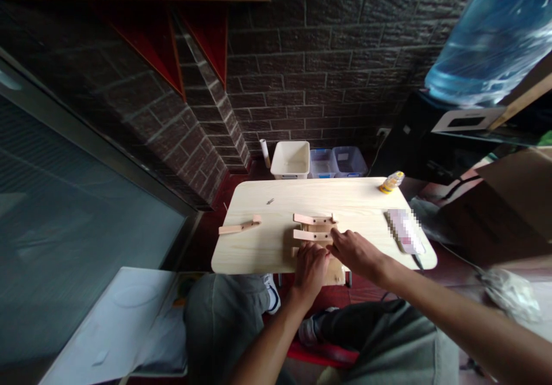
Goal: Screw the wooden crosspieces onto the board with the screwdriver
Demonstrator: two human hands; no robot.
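A small light-wood assembly (314, 235) lies near the front edge of the table, with curved wooden strips across it that carry dark holes. My left hand (311, 264) rests over its near part, fingers bent round the wood. Beside it, my right hand (356, 250) is closed at the right end of the strips, fingertips pressed together; whatever they pinch is too small to make out. A loose curved wooden piece (239, 227) with two dark holes lies at the table's left side. Some small dark metal parts, perhaps screws (269, 201), sit farther back.
The pale table (345, 195) also holds a yellow-capped clear bottle (391, 183) and a flat pinkish item (405, 231), blurred out. Behind it stand a white bin (291, 158) and two clear bins (336, 162). A cardboard box (495, 207) is at the right.
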